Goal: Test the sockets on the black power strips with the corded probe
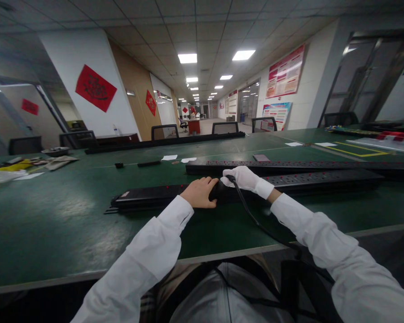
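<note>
A long black power strip point(286, 180) with red dots along its top lies across the green table in front of me. My left hand point(199, 194), bare, curls over its middle, thumb and fingers closed around a rounded black piece point(217, 190) whose exact kind I cannot make out. Right beside it, my right hand point(244, 177) in a white glove is closed on a black cable point(244, 202) near its end. The cable hangs down over the table's front edge toward my lap. Whether the cable's end touches the strip is hidden by my fingers.
Behind lies a second black strip point(229, 167); a longer black bar point(175, 142) lies along the far edge. Small black parts point(148, 164), white paper slips point(169, 158) and a flat phone-like object point(261, 158) are on the table point(70, 224). Cloths and a bowl point(55, 151) sit left.
</note>
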`<move>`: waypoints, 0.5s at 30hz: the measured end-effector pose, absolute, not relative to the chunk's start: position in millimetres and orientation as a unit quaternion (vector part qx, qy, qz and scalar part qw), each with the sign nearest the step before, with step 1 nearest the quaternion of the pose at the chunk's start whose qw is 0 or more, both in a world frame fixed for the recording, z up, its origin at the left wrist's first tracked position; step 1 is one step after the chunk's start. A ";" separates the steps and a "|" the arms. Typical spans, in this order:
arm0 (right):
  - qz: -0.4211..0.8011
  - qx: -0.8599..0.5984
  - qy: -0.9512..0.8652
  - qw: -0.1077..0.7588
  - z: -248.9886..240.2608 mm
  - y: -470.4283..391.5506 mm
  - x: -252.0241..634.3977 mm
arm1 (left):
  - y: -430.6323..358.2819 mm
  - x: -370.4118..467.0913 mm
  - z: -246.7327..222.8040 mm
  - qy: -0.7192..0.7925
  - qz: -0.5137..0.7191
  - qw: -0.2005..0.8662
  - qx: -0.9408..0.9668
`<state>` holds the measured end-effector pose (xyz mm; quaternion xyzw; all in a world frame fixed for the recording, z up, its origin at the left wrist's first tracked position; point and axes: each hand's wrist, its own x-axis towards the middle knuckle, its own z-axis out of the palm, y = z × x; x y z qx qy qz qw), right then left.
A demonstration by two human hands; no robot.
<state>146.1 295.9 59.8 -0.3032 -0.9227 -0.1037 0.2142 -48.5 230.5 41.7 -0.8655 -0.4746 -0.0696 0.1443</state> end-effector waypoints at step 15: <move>-0.101 -0.312 -0.919 0.218 60.9 294.2 145.9 | 230.9 -46.5 43.4 -0.485 -0.064 0.133 -0.862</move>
